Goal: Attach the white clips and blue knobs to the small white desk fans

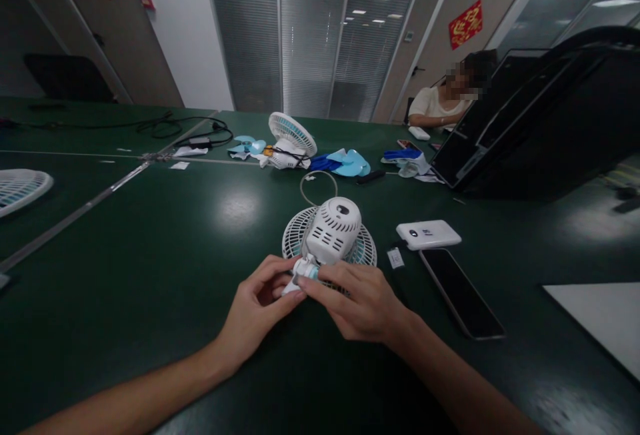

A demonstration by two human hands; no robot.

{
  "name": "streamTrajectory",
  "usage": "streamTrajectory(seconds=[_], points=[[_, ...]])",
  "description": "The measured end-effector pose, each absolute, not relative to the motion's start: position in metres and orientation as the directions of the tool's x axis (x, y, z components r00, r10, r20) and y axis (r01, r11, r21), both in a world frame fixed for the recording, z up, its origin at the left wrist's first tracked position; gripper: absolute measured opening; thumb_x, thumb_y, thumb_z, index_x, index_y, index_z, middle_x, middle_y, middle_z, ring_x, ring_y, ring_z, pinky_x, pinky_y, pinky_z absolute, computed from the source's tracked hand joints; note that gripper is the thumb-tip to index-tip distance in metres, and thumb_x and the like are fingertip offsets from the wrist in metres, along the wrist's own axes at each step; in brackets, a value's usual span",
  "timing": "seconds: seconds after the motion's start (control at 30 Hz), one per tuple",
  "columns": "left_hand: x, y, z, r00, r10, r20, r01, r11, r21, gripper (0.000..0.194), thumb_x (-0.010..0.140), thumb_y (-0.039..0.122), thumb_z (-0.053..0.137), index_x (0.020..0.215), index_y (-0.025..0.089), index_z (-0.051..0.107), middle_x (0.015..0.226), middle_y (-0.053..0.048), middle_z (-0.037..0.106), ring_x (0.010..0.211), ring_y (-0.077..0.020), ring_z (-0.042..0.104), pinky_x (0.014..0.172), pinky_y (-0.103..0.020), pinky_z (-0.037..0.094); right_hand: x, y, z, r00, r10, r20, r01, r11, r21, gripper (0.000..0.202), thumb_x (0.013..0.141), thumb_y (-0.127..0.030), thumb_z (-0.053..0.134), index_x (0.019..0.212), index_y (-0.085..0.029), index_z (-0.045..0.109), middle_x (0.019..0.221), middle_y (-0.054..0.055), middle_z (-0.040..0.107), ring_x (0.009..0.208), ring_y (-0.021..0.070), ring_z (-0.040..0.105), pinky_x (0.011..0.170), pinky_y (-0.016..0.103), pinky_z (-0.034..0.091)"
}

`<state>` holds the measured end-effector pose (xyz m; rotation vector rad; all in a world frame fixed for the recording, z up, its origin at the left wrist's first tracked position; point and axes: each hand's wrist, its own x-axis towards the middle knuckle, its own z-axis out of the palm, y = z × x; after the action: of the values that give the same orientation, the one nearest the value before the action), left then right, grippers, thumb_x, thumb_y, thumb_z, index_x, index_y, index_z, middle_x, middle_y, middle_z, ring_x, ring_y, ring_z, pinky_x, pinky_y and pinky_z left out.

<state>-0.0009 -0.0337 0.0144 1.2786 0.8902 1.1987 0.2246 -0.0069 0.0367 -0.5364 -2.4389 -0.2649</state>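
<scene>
A small white fan lies grille-down on the green table in front of me, its slotted motor housing facing up. The round grille shows around the housing, with light blue inside. My left hand grips the white base piece at the fan's near end between thumb and fingers. On the right side of that joint, the fingers of my right hand close around a light blue knob, partly covered by them. A pale cord loops behind the housing.
Right of the fan lie a white device, a dark phone and a small label. Farther back are another fan, blue blades and cables. A large black case stands right; a person sits behind.
</scene>
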Motion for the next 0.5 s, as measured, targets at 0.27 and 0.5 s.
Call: streamTrajectory(seconds=[0.27,0.5], points=[[0.000,-0.034,0.012,0.222,0.966,0.129,-0.192,-0.086,0.978,0.037,0.084,0.024,0.077,0.121,0.026,0.071,0.111,-0.004,0.058,0.097,-0.0198,0.065,0.086,-0.032,0.055,0.219,-0.007,0.028,-0.639,0.369,0.675,0.494,0.869,-0.007,0.048,0.096,-0.013,0.057,0.142,-0.021,0.047,0.110,0.005,0.071,0.089,0.0131,0.069,0.072,0.024,0.055],[-0.001,-0.035,0.010,0.238,0.961,0.138,-0.177,-0.097,0.979,0.036,0.085,0.023,0.077,0.120,0.025,0.071,0.112,-0.004,0.059,0.095,-0.0174,0.065,0.088,-0.031,0.055,0.223,-0.002,0.028,-0.578,0.457,0.676,0.539,0.836,-0.105,0.049,0.096,-0.011,0.055,0.144,-0.019,0.045,0.119,0.007,0.070,0.094,0.0144,0.069,0.079,0.027,0.057]])
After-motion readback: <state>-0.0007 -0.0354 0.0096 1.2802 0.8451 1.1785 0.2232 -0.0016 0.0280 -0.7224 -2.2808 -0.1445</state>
